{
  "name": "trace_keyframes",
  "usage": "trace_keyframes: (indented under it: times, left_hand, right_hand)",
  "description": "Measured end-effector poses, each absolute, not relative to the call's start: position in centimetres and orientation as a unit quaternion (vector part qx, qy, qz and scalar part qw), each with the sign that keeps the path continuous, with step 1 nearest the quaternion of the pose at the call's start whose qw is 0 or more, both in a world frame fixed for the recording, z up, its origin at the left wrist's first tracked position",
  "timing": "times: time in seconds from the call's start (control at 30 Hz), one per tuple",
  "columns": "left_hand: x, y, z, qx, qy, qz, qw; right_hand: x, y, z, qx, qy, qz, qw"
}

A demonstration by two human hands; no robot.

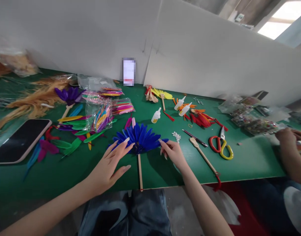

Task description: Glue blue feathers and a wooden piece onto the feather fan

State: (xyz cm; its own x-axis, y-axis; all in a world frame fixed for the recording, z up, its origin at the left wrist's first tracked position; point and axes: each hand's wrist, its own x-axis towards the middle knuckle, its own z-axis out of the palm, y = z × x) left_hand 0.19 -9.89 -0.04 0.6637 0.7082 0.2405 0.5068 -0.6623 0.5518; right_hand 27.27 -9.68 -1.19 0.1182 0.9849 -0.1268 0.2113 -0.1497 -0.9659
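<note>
A fan of blue feathers (142, 136) on a wooden stick (139, 170) lies on the green table in front of me, its handle end at the near edge. My left hand (108, 167) reaches over the fan's left side with fingers stretched out, the fingertips at the feathers. On the right side, my right hand (173, 152) pinches the tip of an outer blue feather between thumb and forefinger. Small white beads (176, 136) lie in a little pile beyond that hand, next to dark tweezers (195, 138).
Scissors (220, 146) and a tasselled wooden stick (204, 154) lie on the right. Glue bottles (156, 115) stand behind the fan. Loose feathers (69, 144), feather packets (101, 116) and a large phone (21, 141) fill the left. A co-worker's hand (287, 139) is far right.
</note>
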Motion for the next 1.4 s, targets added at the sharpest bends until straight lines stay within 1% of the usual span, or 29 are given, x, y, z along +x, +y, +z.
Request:
trace_keyframes:
  times: [0.3, 0.8, 1.17, 1.3, 1.4]
  left_hand:
    - [-0.34, -10.20, -0.43, 0.870, 0.378, 0.216, 0.233]
    - [0.12, -10.07, -0.35, 0.875, 0.375, 0.209, 0.222]
    - [0.31, -10.13, -0.29, 0.880, 0.361, 0.208, 0.230]
    - [0.28, -10.23, -0.42, 0.892, 0.340, 0.204, 0.215]
    - [0.37, -10.33, -0.54, 0.915, 0.310, 0.177, 0.189]
  right_hand:
    - [27.36, -9.57, -1.69, -0.609, -0.485, 0.461, 0.426]
    - [27.12, -9.49, -1.62, -0.613, -0.487, 0.446, 0.433]
    - [27.28, -9.53, -1.61, -0.618, -0.487, 0.455, 0.418]
    - [27.34, -9.55, -1.65, -0.616, -0.487, 0.454, 0.421]
    - [27.49, -9.57, -1.67, -0.617, -0.480, 0.455, 0.426]
